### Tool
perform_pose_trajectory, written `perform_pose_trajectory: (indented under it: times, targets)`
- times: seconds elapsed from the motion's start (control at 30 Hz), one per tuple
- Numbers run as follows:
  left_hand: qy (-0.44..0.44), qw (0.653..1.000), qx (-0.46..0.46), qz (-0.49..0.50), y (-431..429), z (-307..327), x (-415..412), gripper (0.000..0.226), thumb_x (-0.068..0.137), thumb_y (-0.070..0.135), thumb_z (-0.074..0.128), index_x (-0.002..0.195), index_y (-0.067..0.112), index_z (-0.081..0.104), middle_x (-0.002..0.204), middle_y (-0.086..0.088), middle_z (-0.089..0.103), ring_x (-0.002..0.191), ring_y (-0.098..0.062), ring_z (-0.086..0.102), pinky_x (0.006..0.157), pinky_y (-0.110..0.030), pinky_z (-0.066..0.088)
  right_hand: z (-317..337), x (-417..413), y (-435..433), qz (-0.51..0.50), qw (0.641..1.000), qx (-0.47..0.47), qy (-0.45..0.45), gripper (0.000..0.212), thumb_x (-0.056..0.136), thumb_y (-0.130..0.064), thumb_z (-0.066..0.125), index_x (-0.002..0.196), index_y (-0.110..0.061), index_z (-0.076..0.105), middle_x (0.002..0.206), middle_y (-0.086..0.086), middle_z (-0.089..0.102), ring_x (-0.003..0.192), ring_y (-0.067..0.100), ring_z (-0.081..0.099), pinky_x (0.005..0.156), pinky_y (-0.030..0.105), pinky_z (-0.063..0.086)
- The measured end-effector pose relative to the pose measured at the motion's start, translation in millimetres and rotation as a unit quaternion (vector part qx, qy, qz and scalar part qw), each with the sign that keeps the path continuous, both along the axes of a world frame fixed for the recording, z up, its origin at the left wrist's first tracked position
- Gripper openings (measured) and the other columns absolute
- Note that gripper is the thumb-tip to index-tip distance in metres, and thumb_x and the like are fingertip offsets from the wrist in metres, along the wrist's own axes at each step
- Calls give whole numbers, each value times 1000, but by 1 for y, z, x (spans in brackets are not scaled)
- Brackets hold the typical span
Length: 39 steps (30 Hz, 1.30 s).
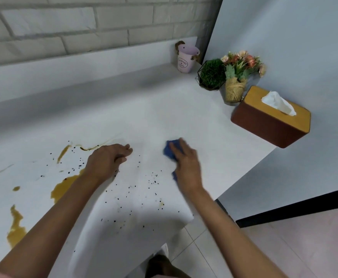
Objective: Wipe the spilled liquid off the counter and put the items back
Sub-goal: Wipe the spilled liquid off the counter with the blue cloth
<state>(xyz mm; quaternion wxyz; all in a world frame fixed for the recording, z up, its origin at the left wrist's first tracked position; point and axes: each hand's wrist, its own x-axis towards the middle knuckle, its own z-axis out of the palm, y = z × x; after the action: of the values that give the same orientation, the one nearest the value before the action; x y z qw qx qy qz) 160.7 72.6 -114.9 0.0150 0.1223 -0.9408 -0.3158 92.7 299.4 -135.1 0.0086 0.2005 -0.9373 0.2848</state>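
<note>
Brown liquid (64,187) lies in puddles and streaks on the left part of the white counter (144,109), with small black specks (152,180) scattered around it. My right hand (186,163) presses flat on a blue cloth (171,150) near the counter's right edge, fingers spread over it. To the left of the cloth, my left hand (106,159) rests on the counter with its fingers loosely curled and nothing in it. It lies over part of the spill.
At the back right stand a pink tin bucket (186,59), a green plant ball in a wire frame (212,75), a small flower bunch wrapped in burlap (238,77) and a wooden tissue box (270,117). The counter's edge (244,173) runs diagonally at the right above tiled floor (284,247).
</note>
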Motion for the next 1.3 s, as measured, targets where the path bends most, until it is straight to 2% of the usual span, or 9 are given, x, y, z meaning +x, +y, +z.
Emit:
perform_pose_trajectory:
  times: [0.17,0.27,0.4,0.67,0.83,1.0,1.13,1.2,1.3]
  targets:
    - [10,1000,10,1,-4,-3,0,31,87,12,63,114,28,68,127,15,61,121,-9,54,96,-34,45,-8,14,-11,112,993,-24,9,82,66,13,55,139,-21,44,155,7,27,135,29,33,102,32,38]
    - [12,1000,26,3,-5,-3,1,30,87,13,64,112,29,68,126,16,61,123,-5,52,98,-34,45,-2,-29,26,35,999,-34,1,81,61,20,48,135,-11,49,151,14,34,137,29,35,113,30,29]
    - [9,998,54,15,-3,-1,0,29,86,10,64,110,26,69,125,13,62,118,-5,56,101,-35,43,7,-74,34,-14,999,26,15,67,73,18,51,137,-4,45,148,15,38,128,34,44,102,36,39]
    - [7,998,62,11,-4,-1,0,31,84,10,66,113,22,68,126,8,63,118,-11,58,102,-37,44,-15,19,-49,126,992,14,23,94,61,4,72,143,-26,37,157,2,21,140,24,25,100,28,37]
    - [16,995,102,19,-4,-6,1,32,85,5,64,112,20,69,127,6,62,120,-10,56,105,-42,41,3,-47,29,24,1000,-7,5,88,54,17,57,137,-11,47,150,13,35,139,26,33,113,26,30]
    - [19,992,118,26,-5,-11,-1,33,84,1,64,112,18,69,127,4,62,123,-15,55,106,-44,41,9,-67,39,-59,997,45,23,78,67,17,57,140,-8,42,153,12,30,130,34,38,104,32,36]
    - [39,989,138,31,-5,-16,-1,32,84,-1,63,112,14,68,126,2,63,119,-15,58,104,-45,42,0,-5,-15,50,998,23,4,98,54,11,68,142,-24,41,156,4,25,139,24,28,105,27,34]
    - [42,987,153,34,-5,-18,-1,32,84,-1,63,113,13,67,125,1,64,119,-14,58,105,-45,42,-9,21,-16,122,992,15,32,92,60,9,66,141,-29,41,156,-1,25,139,23,30,100,29,40]
    - [46,984,169,40,-6,-19,-1,32,84,-2,63,112,13,67,123,1,65,119,-13,58,105,-45,41,-11,13,22,128,991,23,38,81,70,13,51,140,-28,43,155,-1,26,139,23,29,107,23,27]
